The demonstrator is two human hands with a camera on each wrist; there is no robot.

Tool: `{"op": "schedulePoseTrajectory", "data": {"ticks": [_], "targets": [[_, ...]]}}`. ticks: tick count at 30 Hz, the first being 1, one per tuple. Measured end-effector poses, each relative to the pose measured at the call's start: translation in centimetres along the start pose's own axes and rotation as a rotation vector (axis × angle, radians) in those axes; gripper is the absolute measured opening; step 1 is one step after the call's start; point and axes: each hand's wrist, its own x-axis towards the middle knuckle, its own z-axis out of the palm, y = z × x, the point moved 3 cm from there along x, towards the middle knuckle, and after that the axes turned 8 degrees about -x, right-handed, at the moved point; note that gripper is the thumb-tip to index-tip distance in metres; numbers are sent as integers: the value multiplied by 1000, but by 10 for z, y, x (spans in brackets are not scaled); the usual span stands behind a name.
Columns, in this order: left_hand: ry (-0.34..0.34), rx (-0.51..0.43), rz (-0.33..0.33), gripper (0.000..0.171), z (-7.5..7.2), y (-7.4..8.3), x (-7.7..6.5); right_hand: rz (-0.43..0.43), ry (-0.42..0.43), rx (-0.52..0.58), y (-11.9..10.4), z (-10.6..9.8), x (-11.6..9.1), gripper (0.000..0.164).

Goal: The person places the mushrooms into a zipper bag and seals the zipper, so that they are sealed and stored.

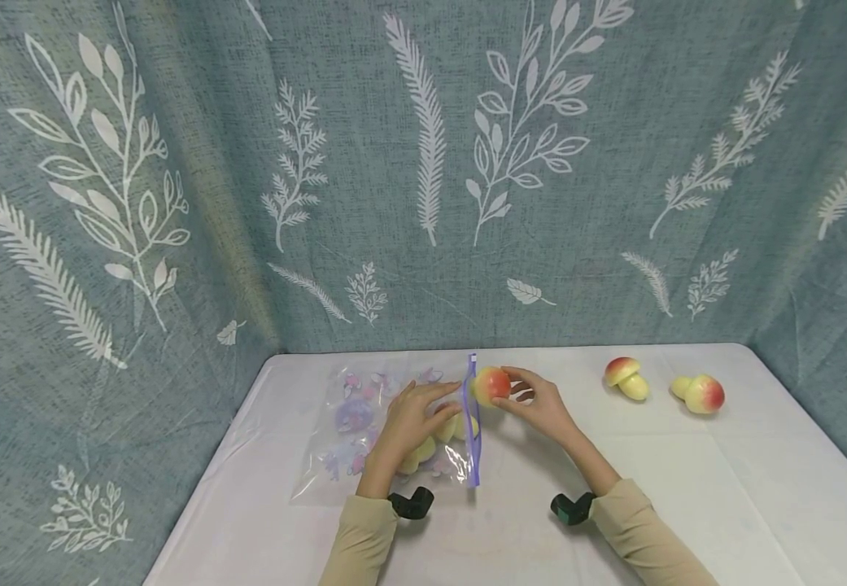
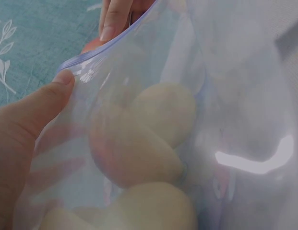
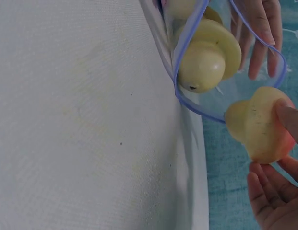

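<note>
A clear zip bag (image 1: pixel 316 480) with a purple zip edge (image 1: pixel 475 464) lies on the table, its mouth facing right. My left hand (image 1: pixel 412 415) holds the bag near the mouth, with the thumb on one side of the plastic and the fingers seen through it in the left wrist view. Between right thumb and fingers, my right hand (image 1: pixel 546 407) grips a red-and-yellow toy mushroom (image 1: pixel 495 384), its stem pointing to the bag's opening. In the right wrist view that opening gapes, and the stem overlaps its rim. Several toy mushrooms (image 3: pixel 206 62) are inside the bag.
Two more toy mushrooms lie at the right of the white table (image 1: pixel 613 505): one tilted mushroom (image 1: pixel 622 373) and, farther right, another on its side (image 1: pixel 703 395). A teal leaf-patterned curtain (image 1: pixel 408 203) hangs behind the table and along both sides.
</note>
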Motion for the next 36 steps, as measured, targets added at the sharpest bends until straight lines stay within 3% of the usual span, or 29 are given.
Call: {"op": "schedulePoseTrajectory", "data": {"ticks": [36], "targets": [[-6,17,-3,42,0,-2,2,10,-65,20,1,20,3,55]]}}
